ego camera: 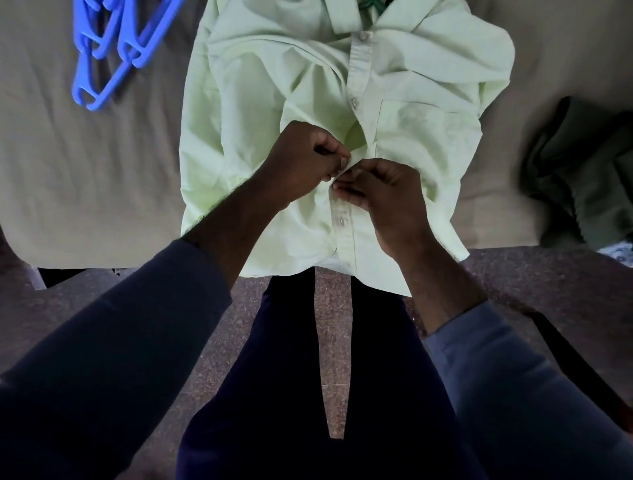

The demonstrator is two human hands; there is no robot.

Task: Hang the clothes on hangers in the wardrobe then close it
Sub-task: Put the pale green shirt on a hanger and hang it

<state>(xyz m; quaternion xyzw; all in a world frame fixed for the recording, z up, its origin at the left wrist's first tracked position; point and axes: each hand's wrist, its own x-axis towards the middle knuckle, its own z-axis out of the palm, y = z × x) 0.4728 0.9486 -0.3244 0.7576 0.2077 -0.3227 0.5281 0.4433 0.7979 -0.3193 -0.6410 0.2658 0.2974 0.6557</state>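
Observation:
A pale green button-up shirt [260,113] lies face up on the bed, collar away from me, hem hanging over the near edge. A green hanger [371,4] peeks out at its collar. My left hand [305,161] pinches the left side of the button placket at mid-chest. My right hand [380,192] pinches the placket right beside it, fingertips almost touching the left hand's. Buttons above and below the hands look fastened. Several blue plastic hangers [113,54] lie in a heap on the bed at the upper left.
The bed has a beige sheet [85,178]. A dark green garment [582,171] lies crumpled at its right edge. My dark trouser legs stand on a speckled stone floor [332,342] against the bed's near edge. The wardrobe is out of view.

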